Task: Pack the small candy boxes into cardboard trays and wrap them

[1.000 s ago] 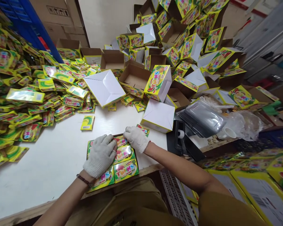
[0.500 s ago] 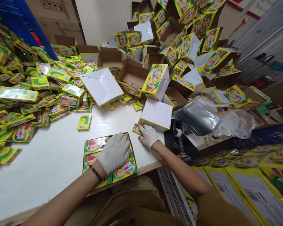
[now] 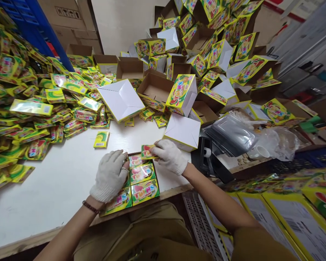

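Note:
A display carton (image 3: 158,183) lies at the table's front edge, filled with small TWINS packs (image 3: 145,191) in rows. My left hand (image 3: 110,175), in a white knit glove, rests over the carton's left side with its fingers stretched out, covering some packs. Pinched in my gloved right hand (image 3: 171,156) is one small flat pack (image 3: 147,152), held over the carton's far right corner. Another small yellow-green pack (image 3: 101,140) lies alone on the white table (image 3: 57,188), beyond my left hand.
Loose packs (image 3: 35,108) are heaped on the left. Cartons (image 3: 155,90) pile up at the back, some open, some upside down. A white-bottomed carton (image 3: 182,130) and a black tape dispenser (image 3: 206,159) stand right of the carton. Clear plastic trays (image 3: 232,130) lie farther right.
My right hand has moved left from the table to the carton, carrying a small pack. My left hand has shifted left, uncovering packs in the carton's right side.

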Tool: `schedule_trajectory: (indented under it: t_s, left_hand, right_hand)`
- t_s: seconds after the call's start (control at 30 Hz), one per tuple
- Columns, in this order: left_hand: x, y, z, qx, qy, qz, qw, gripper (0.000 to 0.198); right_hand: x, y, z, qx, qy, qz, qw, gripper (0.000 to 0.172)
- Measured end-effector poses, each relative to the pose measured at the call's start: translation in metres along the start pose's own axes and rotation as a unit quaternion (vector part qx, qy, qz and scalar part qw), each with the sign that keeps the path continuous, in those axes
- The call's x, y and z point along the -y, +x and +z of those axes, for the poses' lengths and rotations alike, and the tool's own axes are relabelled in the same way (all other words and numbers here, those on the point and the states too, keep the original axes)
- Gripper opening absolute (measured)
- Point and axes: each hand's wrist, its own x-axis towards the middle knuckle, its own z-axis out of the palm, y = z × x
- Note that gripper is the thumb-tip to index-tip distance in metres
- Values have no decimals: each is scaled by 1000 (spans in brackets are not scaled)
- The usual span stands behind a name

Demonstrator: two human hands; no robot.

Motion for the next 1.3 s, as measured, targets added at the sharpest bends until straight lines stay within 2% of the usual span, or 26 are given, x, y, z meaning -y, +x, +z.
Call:
schedule_trajectory:
  t_s: [0.1,0.23,0.47,0.67,0.73,0.83,0.9,0.97,1.03,1.13,1.2,1.3]
  left_hand:
    - [8,-4,-1,31,16,-19,999,36]
    - [5,-4,-3,40,8,-33,999,33]
    - [-1,-7,-1,34,42,-2,999,34]
    - [-4,-8,0,32,37,4,999,36]
    - [-10,-5,2,45,38,40,997,38]
    - [-24,3,10,99,17,131,986,42]
    - [-33,9,16,130,13,173,976,46]
    - [-39,12,22,144,22,195,970,51]
    - [-41,13,25,142,35,204,968,55]
    - [-38,11,26,123,49,215,968,58]
    - [-33,9,28,103,52,230,966,58]
    - [-26,6,36,75,46,246,965,50]
  right_hand:
    - [12,16,13,45,0,-85,995,25]
    - [13,26,30,68,27,-130,989,26]
    - [12,25,48,-5,63,-70,996,24]
    - [16,-2,59,-28,202,-63,977,39]
    - [14,-9,58,-34,301,-15,953,47]
    - [3,-10,53,-103,459,129,873,55]
    - [-8,-9,48,-157,506,212,821,56]
    - [-18,-10,42,-185,499,263,804,52]
    - [-23,-14,36,-194,455,280,823,43]
    - [-27,-27,23,-161,346,264,886,33]
    - [-35,-37,10,-143,261,247,922,32]
    - [-64,-58,-22,-184,134,255,940,36]
